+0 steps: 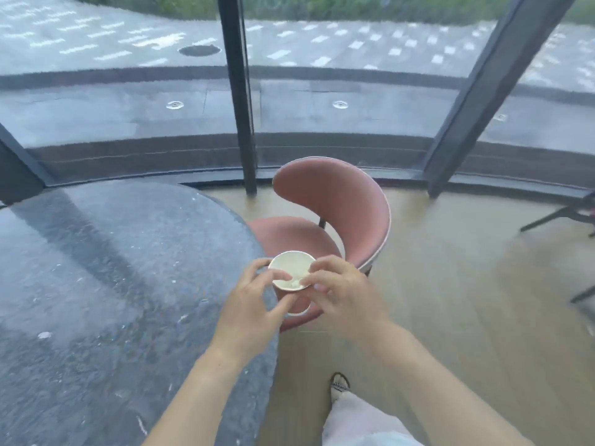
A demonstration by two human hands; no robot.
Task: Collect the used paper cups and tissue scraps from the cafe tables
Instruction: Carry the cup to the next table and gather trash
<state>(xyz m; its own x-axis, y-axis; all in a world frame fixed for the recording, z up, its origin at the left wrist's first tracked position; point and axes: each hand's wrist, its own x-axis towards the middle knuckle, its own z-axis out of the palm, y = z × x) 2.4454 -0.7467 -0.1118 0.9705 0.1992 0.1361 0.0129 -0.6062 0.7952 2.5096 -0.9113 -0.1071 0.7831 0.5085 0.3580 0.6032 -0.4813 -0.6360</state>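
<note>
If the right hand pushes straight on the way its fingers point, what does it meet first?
The paper cup: the right hand seems to pinch its rim, and the left hand lies just beyond.

The paper cup (291,267) stands upright (mouth open upward, pale inside), pinched at its rim between the fingers (325,268) of both hands. Just below the fingertips inside it lies perhaps a tissue scrap (294,283).

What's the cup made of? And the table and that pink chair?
The cup looks like paper: thin matte cream wall with a rolled rim. The table seems polished stone or terrazzo: dark, glossy, with pale specks and reflections, though it could be laminate. The chair looks upholstered in smooth pink leather or vinyl, with a soft sheen.
</note>
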